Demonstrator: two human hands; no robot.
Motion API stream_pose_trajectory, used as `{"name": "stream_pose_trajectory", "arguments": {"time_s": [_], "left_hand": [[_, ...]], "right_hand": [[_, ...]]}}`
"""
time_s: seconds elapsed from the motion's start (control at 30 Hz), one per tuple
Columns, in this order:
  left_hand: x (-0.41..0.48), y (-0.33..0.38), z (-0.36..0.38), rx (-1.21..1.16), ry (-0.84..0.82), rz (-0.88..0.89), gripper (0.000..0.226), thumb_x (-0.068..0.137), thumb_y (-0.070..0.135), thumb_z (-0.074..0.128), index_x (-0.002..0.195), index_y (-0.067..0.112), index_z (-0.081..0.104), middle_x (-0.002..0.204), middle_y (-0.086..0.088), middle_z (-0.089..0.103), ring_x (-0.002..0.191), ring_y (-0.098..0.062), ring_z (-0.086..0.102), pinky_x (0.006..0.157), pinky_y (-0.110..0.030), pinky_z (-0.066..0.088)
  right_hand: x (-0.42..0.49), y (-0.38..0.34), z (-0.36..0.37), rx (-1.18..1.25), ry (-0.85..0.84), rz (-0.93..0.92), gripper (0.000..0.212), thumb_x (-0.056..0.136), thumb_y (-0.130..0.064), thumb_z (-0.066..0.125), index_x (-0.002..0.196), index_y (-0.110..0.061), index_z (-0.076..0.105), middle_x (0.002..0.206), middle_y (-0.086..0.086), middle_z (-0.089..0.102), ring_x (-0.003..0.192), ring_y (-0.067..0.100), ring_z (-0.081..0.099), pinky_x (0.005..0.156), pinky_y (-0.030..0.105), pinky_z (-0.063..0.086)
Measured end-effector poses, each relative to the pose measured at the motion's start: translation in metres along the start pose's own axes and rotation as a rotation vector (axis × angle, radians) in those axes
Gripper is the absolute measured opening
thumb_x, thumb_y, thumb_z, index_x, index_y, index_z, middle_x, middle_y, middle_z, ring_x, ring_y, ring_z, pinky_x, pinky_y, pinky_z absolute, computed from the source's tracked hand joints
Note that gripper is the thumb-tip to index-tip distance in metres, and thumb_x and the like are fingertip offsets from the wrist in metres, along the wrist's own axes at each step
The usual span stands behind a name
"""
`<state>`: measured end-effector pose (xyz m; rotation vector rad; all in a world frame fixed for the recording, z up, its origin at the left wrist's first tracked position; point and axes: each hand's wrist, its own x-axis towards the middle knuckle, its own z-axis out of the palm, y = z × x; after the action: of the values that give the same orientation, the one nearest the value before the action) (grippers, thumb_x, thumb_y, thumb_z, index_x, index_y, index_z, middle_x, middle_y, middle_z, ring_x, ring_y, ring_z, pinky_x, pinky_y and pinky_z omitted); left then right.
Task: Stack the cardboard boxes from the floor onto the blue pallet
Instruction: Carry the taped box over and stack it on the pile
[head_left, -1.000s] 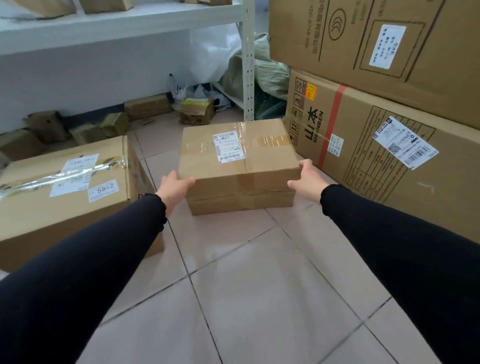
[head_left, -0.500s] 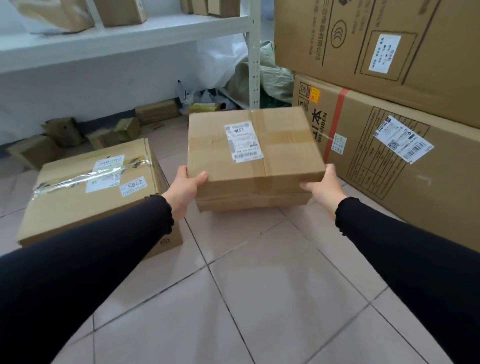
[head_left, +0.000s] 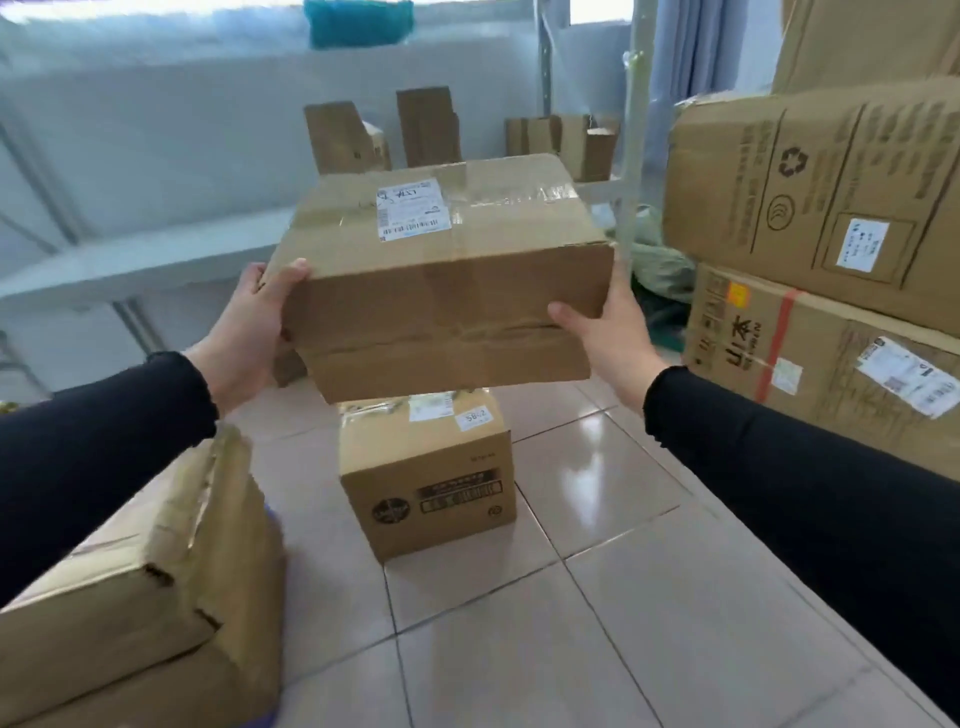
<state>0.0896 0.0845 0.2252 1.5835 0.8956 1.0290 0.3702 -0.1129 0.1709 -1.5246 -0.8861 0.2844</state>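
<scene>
- Box (head_left: 441, 275) held in the air, left hand (head_left: 249, 332) and right hand (head_left: 608, 332) each with a grip clenched on an end
- Bare floor (head_left: 597, 597) lies under it and toward the right
- Smaller carton (head_left: 426, 478) stands on the floor directly beneath
- Crumpled carton (head_left: 140, 582) crowds the lower left; stacked cartons (head_left: 831, 249) wall the right

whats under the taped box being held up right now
Under the held taped cardboard box, gripped by the left hand and right hand, stands a smaller printed brown carton on the tiled floor. Its rear top is covered.
</scene>
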Motion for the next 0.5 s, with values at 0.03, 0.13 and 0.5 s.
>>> {"name": "stream_pose_trajectory", "arguments": {"time_s": [0.03, 0.13, 0.5], "left_hand": [[-0.007, 0.005, -0.035, 0.016, 0.04, 0.003, 0.04, 0.095, 0.052, 0.057, 0.124, 0.026, 0.049, 0.107, 0.003, 0.056, 0.092, -0.016, 0.057, 0.075, -0.037, 0.052], [-0.035, 0.019, -0.133, 0.051, 0.161, 0.019, 0.016, 0.097, 0.046, 0.056, 0.099, 0.03, 0.052, 0.091, 0.007, 0.053, 0.076, -0.009, 0.053, 0.063, -0.028, 0.046], [-0.14, 0.012, -0.381, 0.099, 0.441, -0.045, 0.039, 0.097, 0.049, 0.054, 0.125, 0.022, 0.05, 0.104, 0.006, 0.053, 0.091, -0.008, 0.05, 0.076, -0.029, 0.041]], "right_hand": [[-0.008, -0.017, 0.025, 0.021, -0.053, -0.012, 0.084, 0.093, -0.02, 0.074, 0.16, -0.027, 0.024, 0.137, -0.007, 0.056, 0.128, 0.015, 0.055, 0.114, 0.037, 0.042], [-0.037, -0.057, 0.102, 0.056, -0.16, -0.06, 0.079, 0.092, -0.023, 0.074, 0.155, -0.033, 0.028, 0.139, -0.003, 0.06, 0.127, 0.02, 0.06, 0.111, 0.046, 0.048], [-0.15, -0.125, 0.301, 0.128, -0.462, -0.102, 0.081, 0.087, -0.033, 0.079, 0.155, -0.029, 0.034, 0.131, -0.01, 0.064, 0.119, 0.011, 0.063, 0.104, 0.039, 0.054]]}}
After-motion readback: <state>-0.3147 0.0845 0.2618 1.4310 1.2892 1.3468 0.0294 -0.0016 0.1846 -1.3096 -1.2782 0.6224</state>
